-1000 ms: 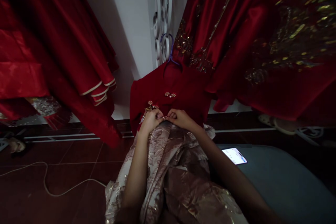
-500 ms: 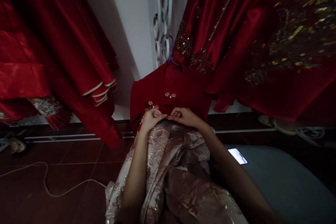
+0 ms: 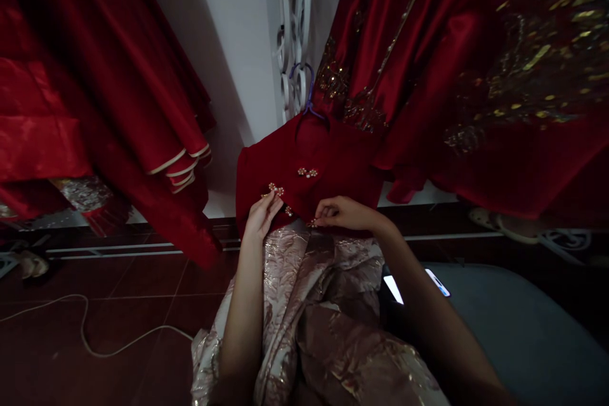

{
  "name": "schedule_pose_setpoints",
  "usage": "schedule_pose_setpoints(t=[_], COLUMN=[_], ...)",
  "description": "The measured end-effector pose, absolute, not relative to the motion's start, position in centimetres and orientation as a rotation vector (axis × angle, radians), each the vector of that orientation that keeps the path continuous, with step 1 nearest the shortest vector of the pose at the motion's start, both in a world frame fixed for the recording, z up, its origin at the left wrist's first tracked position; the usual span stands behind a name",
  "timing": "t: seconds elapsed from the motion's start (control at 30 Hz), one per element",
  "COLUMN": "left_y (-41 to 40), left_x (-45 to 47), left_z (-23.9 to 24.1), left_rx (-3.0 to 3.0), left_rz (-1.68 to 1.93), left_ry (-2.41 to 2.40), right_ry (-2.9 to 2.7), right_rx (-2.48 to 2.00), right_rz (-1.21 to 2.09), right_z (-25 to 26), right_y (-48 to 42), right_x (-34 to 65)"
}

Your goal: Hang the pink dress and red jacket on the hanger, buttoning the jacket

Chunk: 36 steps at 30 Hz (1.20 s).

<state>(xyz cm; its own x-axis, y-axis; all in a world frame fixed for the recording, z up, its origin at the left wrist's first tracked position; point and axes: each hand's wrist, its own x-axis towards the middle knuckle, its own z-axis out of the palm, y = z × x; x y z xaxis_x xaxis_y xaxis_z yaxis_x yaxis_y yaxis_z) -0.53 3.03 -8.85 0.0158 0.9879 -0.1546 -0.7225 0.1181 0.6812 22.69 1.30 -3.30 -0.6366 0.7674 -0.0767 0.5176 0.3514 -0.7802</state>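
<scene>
A short red jacket hangs on a purple hanger, its front fastened at the top by a pearl-and-gold clasp. My left hand lies against the jacket's left front, fingers stretched out, with the fingertips touching a flower-shaped pearl ornament. Another small ornament shows just right of that hand. At the jacket's lower front edge, my right hand pinches a small beaded clasp piece. Its fingers partly cover the piece. Below hangs a pinkish-gold brocade cloth.
Red garments hang at left, and a sequinned red dress at right. A grey seat holds a lit phone. Another bright screen shows by my right forearm. A white cable crosses the tiled floor.
My left hand has let go at the middle of the front edge and moved left to the ornament. The right hand stays pinched, slightly to the right. A small ornament between them is uncovered.
</scene>
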Motion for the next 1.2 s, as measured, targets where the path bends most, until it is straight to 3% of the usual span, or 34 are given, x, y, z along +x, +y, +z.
schedule_pose_setpoints(t=[0.97, 1.2], left_y=[3.3, 2.9], left_x=[1.1, 2.2], left_z=[-9.5, -6.9], left_rx=[0.599, 0.907], left_rz=[1.630, 1.385], left_ry=[1.011, 0.949], right_ry=[-2.396, -2.444], right_rx=[-1.200, -1.270], right_rz=[1.167, 1.353], right_z=[-2.6, -2.2], right_y=[0.5, 0.6], right_x=[22.4, 24.3])
